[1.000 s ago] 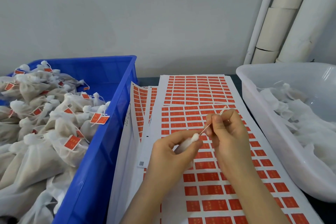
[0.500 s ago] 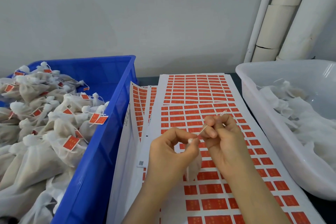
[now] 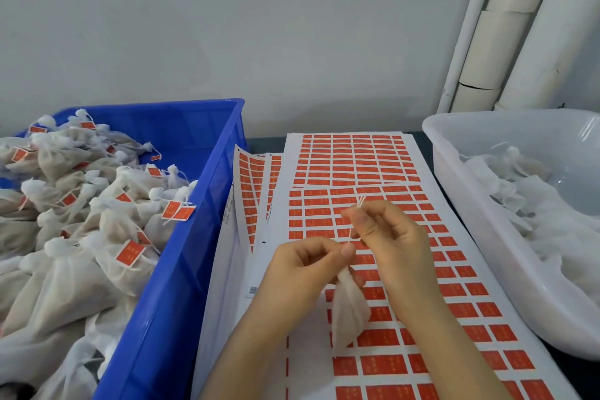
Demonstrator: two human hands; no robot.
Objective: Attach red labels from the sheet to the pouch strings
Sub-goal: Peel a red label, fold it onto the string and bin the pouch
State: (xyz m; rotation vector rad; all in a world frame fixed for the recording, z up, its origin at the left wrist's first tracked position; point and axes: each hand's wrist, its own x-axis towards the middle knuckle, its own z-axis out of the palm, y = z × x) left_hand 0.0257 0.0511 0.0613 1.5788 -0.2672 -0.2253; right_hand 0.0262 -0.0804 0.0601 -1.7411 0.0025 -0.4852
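**packr22:** ok what changed in the last sec? and what's in the bins

**tagline_k:** biggest diff: left hand (image 3: 302, 273) dropped nearer + lower. so the small white mesh drawstring pouch (image 3: 349, 312) that lay sideways in it a sec ago now hangs straight down off its pinching thumb & fingertips, over the near white sheet of red rectangular labels (image 3: 383, 364). right hand (image 3: 396, 243) barely moved, sits just right of the left, fingers nipped on the thin white string (image 3: 352, 232) w/ the loose ends poking up past them. string runs taut btwn the hands, so imo it's being drawn out for tagging. no label on it yet afaict.

**packr22:** bins?

**tagline_k:** big blue plastic crate (image 3: 181, 269) on the left, heaped w/ filled white pouches (image 3: 65, 237), lots already wearing red tags, so prob the done pile. smaller translucent white plastic tub (image 3: 487, 269) on the right holds limp white pouches (image 3: 535, 204), no red i can see, prob the to-do stock. more label sheets (image 3: 350, 159) fanned out at the far end btwn the two.
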